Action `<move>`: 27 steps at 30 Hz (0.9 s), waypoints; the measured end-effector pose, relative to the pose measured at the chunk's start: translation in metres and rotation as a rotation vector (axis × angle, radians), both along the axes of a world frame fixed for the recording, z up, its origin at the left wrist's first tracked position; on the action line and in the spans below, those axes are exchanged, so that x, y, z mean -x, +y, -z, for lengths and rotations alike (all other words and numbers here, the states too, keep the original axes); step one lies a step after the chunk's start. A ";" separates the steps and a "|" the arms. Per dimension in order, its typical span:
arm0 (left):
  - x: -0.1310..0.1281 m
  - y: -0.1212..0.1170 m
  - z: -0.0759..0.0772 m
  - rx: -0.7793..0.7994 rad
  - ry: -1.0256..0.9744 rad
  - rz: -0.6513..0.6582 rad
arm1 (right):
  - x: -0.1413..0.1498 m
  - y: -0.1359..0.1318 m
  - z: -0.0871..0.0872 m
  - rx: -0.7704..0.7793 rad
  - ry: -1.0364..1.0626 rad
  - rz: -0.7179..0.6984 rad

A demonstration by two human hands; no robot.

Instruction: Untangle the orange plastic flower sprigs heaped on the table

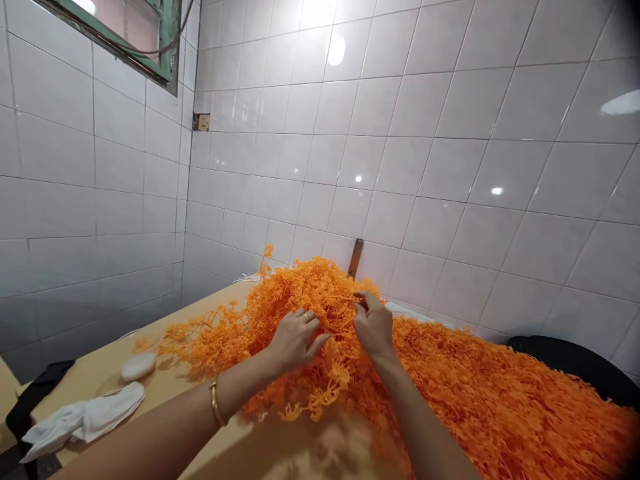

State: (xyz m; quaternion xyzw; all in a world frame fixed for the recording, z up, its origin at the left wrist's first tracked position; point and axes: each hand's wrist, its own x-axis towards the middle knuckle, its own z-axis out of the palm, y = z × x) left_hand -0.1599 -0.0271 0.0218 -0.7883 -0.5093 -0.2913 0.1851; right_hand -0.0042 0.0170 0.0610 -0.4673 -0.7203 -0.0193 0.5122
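A tangled heap of orange plastic sprigs [320, 280], thin and branching, is piled on the tan tabletop [225, 460] in front of me. My left hand [296, 339], with a ring and a gold bangle, has its fingers curled into the front of the heap. Its thumb points right, and its fingertips are hidden among the strands. To the right, my right hand [374, 327] pinches a thin orange sprig between thumb and bent forefinger. Loose orange sprigs [325, 393] hang below and between the hands.
A larger mass of orange pieces [500, 400] spreads along the right, with a black round rim [575, 363] behind it. White cloth gloves [85, 417] and a pale rounded object [139, 366] lie at left. A brown strip [355, 258] leans against the tiled wall [425, 167].
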 end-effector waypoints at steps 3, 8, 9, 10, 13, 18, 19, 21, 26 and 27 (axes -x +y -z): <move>0.005 0.023 -0.003 0.023 0.074 -0.128 | -0.016 -0.011 -0.028 -0.101 0.121 0.034; 0.008 0.038 -0.002 0.114 0.116 -0.269 | -0.038 -0.031 -0.067 0.068 0.179 -0.027; 0.005 0.035 0.001 0.106 0.127 -0.245 | -0.036 -0.034 -0.067 0.094 0.143 -0.048; 0.001 0.031 0.004 0.092 0.133 -0.216 | -0.032 -0.037 -0.065 0.102 0.098 -0.061; -0.014 0.013 0.013 0.050 0.131 -0.121 | -0.011 -0.038 -0.040 0.031 -0.089 -0.125; -0.002 -0.009 -0.010 -0.007 0.121 0.061 | 0.000 -0.015 0.019 0.066 -0.493 -0.145; 0.008 -0.010 -0.022 -0.035 0.119 0.071 | -0.002 -0.009 0.028 0.119 -0.514 -0.110; 0.032 -0.010 -0.050 -0.129 0.053 0.043 | -0.007 0.001 0.038 0.184 -0.525 -0.061; 0.068 -0.011 -0.113 -0.357 -0.121 0.031 | 0.000 0.000 0.024 0.116 -0.501 -0.079; 0.065 -0.015 -0.121 -0.395 -0.184 0.050 | 0.003 -0.005 0.019 0.084 -0.472 -0.090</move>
